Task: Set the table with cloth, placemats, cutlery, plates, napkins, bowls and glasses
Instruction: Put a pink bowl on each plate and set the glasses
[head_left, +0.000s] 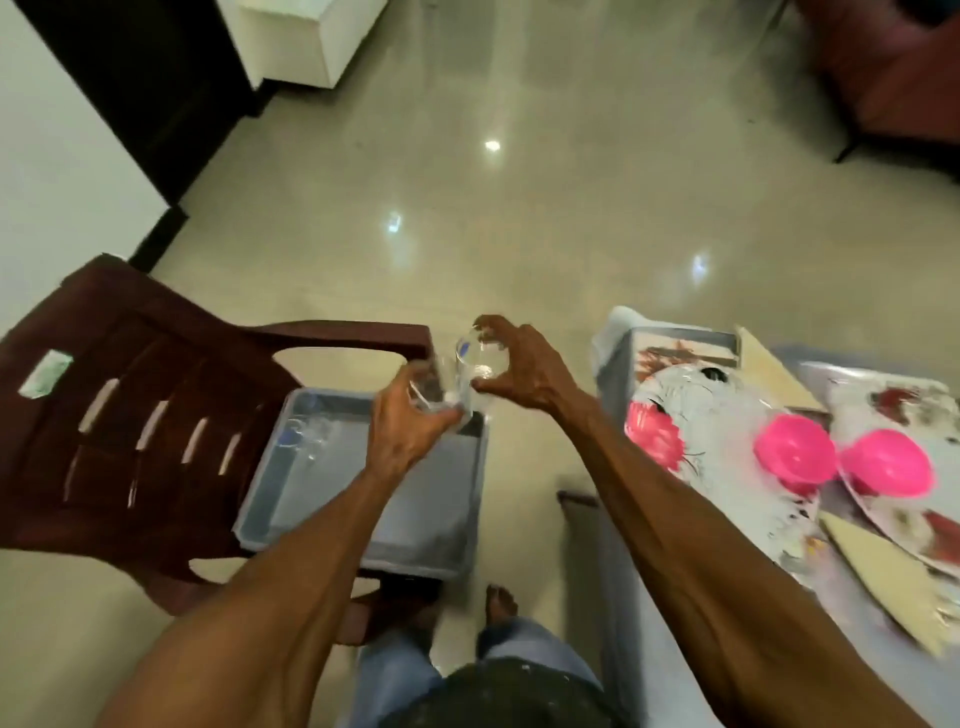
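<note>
While both hands hold clear glasses above grey tray (291, 499) on chair (130, 395), left hand (402, 431) clasps one glass (431, 392), right hand (519, 374) pinches another glass (478, 358); keep apart, carry upright to surface (649, 597) beside pink bowls (795, 454).

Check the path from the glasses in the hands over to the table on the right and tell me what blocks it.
Nothing visible blocks it. The right hand and left hand hold clear glasses above the grey tray; only open floor lies between them and the table. The pink bowls crowd the plates there.
</note>
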